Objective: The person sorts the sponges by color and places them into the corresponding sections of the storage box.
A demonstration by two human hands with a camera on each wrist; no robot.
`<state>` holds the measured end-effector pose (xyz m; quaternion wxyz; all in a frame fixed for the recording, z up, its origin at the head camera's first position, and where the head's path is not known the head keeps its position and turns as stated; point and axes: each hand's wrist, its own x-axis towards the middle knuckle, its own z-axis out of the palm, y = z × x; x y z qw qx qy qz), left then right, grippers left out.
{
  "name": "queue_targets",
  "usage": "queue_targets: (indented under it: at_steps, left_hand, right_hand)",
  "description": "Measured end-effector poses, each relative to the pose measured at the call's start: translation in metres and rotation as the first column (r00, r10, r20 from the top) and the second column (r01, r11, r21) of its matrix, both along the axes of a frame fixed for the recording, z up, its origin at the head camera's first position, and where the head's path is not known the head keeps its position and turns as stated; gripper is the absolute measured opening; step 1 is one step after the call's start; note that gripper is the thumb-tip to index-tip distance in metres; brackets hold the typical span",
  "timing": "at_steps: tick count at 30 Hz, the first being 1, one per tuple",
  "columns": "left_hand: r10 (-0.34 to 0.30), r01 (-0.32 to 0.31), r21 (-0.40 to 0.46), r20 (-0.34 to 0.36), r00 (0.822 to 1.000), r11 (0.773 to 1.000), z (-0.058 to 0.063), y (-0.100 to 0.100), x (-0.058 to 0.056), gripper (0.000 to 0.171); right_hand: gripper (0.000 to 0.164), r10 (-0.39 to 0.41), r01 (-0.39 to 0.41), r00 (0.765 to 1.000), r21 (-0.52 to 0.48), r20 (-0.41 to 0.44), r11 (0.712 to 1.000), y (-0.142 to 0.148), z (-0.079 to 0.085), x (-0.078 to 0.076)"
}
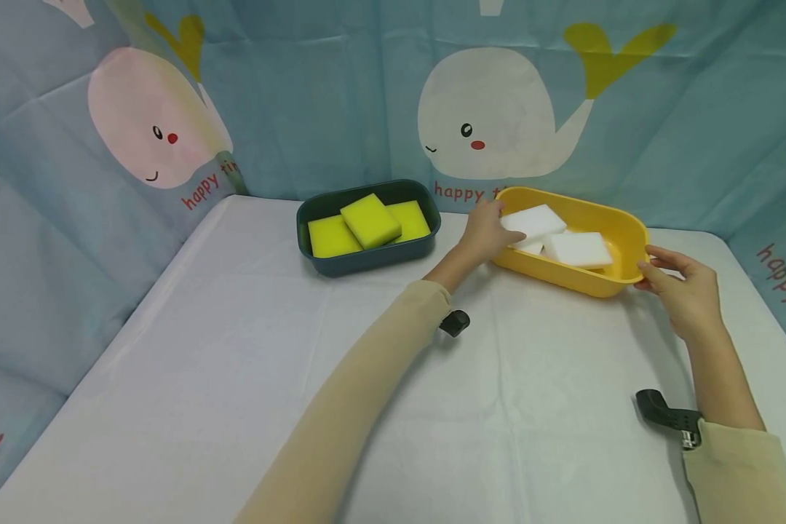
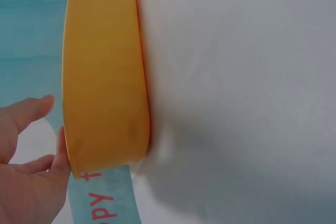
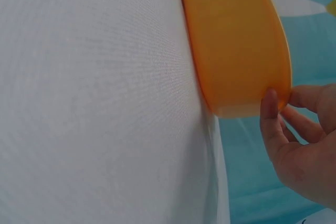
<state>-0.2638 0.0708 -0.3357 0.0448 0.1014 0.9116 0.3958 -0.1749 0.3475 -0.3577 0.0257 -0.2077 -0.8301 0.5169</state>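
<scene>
A yellow oblong plastic tub (image 1: pixel 563 279) stands at the back right of the table, with white sponge blocks (image 1: pixel 579 249) inside. At its left end is my left hand (image 1: pixel 485 231). Its fingers touch the outside of the end wall, and its thumb extends over the tub, apart from the rim in the left wrist view. My right hand (image 1: pixel 689 291) grips the right end. In the right wrist view, the thumb (image 3: pixel 270 104) presses the outer wall while the other fingers bend around the rim. The tub's underside rests on the table.
Left of the yellow tub, a dark green tub (image 1: pixel 373 257) holds several yellow sponges (image 1: pixel 370 220). A white cloth covers the table (image 1: pixel 498 407). Behind it hangs a blue whale-print curtain (image 1: pixel 340 109). Black wrist cameras (image 1: pixel 658 409) stick out from both forearms.
</scene>
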Motion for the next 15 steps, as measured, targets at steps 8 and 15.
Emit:
queue_targets:
  at_steps: [8, 15]
  left_hand:
    - [-0.022, 0.019, 0.203, 0.011, 1.0, 0.979, -0.002, -0.011, 0.007, 0.056]
    - [-0.058, 0.053, 0.267, 0.014, 0.998, 0.962, -0.005, -0.019, 0.015, 0.049]
  right_hand:
    - [0.06, 0.007, -0.007, 1.0, 0.005, 0.01, 1.0, 0.001, 0.0, 0.0]
    - [0.06, 0.006, -0.006, 1.0, 0.008, 0.008, 1.0, 0.002, -0.001, -0.001]
